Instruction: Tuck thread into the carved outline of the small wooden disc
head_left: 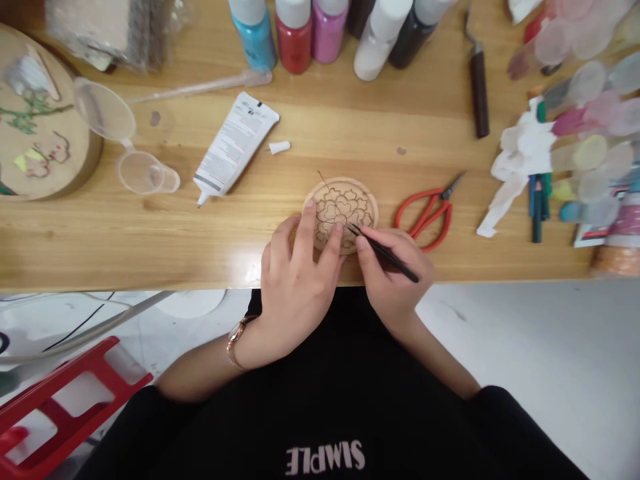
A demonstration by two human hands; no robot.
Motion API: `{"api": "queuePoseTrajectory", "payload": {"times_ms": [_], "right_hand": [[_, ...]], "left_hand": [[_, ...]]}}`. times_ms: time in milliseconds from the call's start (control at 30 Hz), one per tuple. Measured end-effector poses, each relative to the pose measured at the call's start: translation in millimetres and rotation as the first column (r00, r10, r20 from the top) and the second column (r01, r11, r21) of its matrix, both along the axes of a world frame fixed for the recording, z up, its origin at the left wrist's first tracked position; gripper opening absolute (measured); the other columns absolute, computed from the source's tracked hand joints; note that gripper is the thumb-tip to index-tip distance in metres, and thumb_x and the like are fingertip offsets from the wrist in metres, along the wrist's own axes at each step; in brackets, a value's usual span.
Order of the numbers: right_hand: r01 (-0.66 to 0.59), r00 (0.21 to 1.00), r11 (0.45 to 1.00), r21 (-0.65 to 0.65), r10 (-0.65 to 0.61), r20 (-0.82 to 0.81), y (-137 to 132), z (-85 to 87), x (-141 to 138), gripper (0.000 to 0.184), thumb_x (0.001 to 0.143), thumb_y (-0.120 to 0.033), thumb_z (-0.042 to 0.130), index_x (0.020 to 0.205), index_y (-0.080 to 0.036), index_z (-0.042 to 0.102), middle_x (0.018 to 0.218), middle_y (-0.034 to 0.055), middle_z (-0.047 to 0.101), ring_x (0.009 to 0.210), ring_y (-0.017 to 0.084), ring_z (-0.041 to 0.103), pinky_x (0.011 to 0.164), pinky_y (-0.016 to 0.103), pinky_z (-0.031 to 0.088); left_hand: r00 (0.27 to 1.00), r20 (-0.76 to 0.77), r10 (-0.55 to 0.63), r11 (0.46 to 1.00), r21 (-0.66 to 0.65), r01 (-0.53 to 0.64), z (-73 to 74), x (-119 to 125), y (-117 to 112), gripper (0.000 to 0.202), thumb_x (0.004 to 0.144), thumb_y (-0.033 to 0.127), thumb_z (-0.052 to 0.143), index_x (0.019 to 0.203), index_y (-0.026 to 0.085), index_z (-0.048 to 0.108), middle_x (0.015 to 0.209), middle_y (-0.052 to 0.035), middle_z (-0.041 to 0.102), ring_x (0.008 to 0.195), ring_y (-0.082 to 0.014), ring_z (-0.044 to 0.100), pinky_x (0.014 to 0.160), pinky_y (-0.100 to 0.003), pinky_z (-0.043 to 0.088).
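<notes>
Resting flat on the near part of the worktop [125, 233], the left hand [295, 280] spreads its fingers loosely, with the fingertips [310, 208] pressing the 8 o'clock edge of the disc [345, 203]. This round wooden disc carries a flower outline and lies near the worktop's front edge, at the middle. The right hand [393, 273] is closed in a pinch around thin black tweezers [385, 253], whose tips touch the disc's lower part, just beside the left middle finger. Red scissors [430, 210] lie just beside the disc at 3 o'clock. A white tube [235, 147] lies at 10 o'clock from the disc, its small cap [279, 147] apart from it. Paint bottles [295, 33] stand in a row at 12 o'clock, well apart from the hands.
</notes>
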State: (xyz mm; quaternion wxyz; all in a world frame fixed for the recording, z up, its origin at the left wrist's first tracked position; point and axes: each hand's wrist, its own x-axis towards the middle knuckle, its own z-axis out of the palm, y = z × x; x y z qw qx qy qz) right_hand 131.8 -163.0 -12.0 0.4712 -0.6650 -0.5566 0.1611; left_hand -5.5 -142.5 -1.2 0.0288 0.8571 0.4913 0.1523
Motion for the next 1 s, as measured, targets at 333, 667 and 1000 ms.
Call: {"api": "queuePoseTrajectory", "payload": {"times_ms": [333,667,1000], "right_hand": [[-0.011,1.0,1.0,0.014,0.011,0.023,0.5,1.0,-1.2,0.018,0.082,-0.009,0.067,0.095,-0.021,0.072,0.084,0.0026,0.074,0.078,0.014,0.069,0.072,0.03,0.058],[-0.023,0.993,0.999,0.029,0.019,0.12,1.7,1.2,-1.2,0.016,0.083,-0.01,0.066,0.094,-0.022,0.071,0.085,0.0023,0.076,0.078,0.016,0.071,0.073,0.031,0.059],[-0.064,0.978,0.998,0.007,0.062,0.2,2.2,5.6,0.5,0.017,0.084,-0.011,0.066,0.095,-0.023,0.071,0.087,0.0013,0.077,0.079,0.016,0.072,0.072,0.03,0.06]], "left_hand": [[1.0,-0.011,-0.003,0.999,0.037,0.003,1.9,-0.1,1.4,0.033,0.089,0.027,0.067,0.121,0.018,0.063,0.133,-0.0212,0.059,0.111,-0.0338,0.06,0.081,-0.045,0.055],[1.0,0.011,0.002,0.999,-0.033,-0.002,0.3,-1.3,0.5,0.033,0.092,0.025,0.061,0.125,0.02,0.061,0.138,-0.0205,0.055,0.117,-0.0329,0.055,0.089,-0.048,0.052],[1.0,0.013,-0.001,0.998,-0.068,0.002,1.9,-2.2,0.2,0.036,0.092,0.023,0.06,0.128,0.021,0.06,0.14,-0.0202,0.054,0.119,-0.0343,0.055,0.09,-0.049,0.051]]}}
